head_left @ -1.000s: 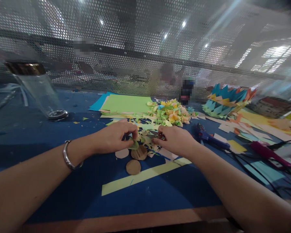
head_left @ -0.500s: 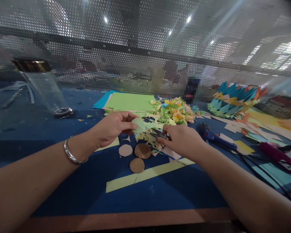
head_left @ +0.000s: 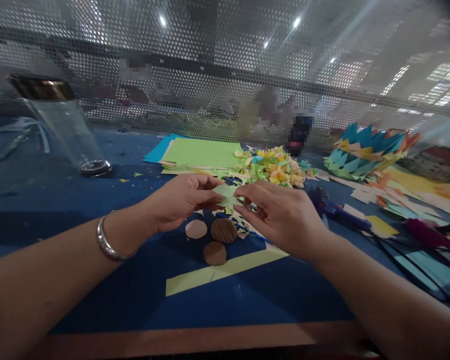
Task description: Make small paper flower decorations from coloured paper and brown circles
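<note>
A pale green piece of paper with a rounded edge (head_left: 225, 192) is pinched by my left hand (head_left: 189, 200), thumb below and fingers above. My right hand (head_left: 281, 210) grips the right side of the same paper between its fingertips. Whether scissors are still inside the right hand is hidden. Just below the hands lie a pale pink paper circle (head_left: 196, 229), a brown wooden-looking disc (head_left: 224, 230) and a smaller brown disc (head_left: 215, 253). A long pale yellow paper strip (head_left: 225, 272) runs diagonally in front of them.
Behind the hands sit stacked green sheets (head_left: 206, 152) and a heap of folded paper pieces (head_left: 275, 167). A glass bottle (head_left: 69, 130) stands left. Rightward are a blue glue gun (head_left: 337, 212), a magenta tool (head_left: 433, 240), cords and a spiky folded-paper ring (head_left: 363, 155). Perforated metal rises behind.
The scissors that showed in my right hand are out of sight. My right hand has moved onto the paper's right side, while the left keeps its pinch.
</note>
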Tool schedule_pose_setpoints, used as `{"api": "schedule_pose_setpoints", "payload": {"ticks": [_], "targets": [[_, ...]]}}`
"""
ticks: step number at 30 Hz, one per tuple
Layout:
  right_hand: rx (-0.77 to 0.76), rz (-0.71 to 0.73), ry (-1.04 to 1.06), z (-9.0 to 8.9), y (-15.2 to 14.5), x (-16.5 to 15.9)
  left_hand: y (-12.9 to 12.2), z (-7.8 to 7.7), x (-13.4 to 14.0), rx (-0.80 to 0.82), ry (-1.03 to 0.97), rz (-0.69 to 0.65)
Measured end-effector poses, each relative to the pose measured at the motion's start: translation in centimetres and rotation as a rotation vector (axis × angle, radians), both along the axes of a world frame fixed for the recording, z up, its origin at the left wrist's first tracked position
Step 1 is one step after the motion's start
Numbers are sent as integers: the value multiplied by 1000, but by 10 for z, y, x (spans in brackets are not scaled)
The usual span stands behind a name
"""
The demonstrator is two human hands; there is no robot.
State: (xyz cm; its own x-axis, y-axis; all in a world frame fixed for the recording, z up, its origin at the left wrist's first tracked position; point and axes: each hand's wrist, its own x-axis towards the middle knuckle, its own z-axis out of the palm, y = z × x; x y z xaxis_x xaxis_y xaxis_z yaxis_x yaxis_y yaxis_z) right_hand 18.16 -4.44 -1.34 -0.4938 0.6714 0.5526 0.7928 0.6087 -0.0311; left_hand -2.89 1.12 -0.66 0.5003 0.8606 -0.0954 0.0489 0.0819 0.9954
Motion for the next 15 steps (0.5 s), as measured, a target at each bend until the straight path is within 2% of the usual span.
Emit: {"api": "schedule_pose_setpoints", "payload": {"ticks": [5,11,15], "targets": [[-94,133,153,-3,5,-2,-6,0,2,-20,-38,-103],[-167,94,236,1,9,0,-9,-2,4,-2,-41,-87],[-216,69,249,2,8,0,-10,-2,4,118,28,-106]]}}
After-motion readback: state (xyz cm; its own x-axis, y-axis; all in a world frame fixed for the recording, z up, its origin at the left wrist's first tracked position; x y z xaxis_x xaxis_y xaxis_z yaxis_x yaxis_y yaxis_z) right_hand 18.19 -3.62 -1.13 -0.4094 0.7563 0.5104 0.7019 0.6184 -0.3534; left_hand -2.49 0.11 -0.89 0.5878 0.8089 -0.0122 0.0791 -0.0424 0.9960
